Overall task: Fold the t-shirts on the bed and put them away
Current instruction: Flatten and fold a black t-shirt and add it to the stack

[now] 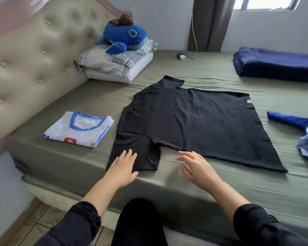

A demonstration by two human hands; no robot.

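A black t-shirt (pixel 194 121) lies spread flat on the olive bed sheet (pixel 185 71), collar toward the headboard, hem toward the right. My left hand (pixel 124 166) rests flat, fingers apart, on its near sleeve at the bed's front edge. My right hand (pixel 194 166) hovers open over the sheet just in front of the shirt's side edge, holding nothing. A folded white t-shirt with blue trim (pixel 80 128) sits to the left of the black one.
A blue plush whale (pixel 124 36) lies on stacked pillows (pixel 114 66) by the padded headboard (pixel 34 59). A folded navy blanket (pixel 277 64) is at the far right. Blue garments (pixel 302 128) lie at the right edge. A charger with its cable (pixel 182 56) lies near the wall.
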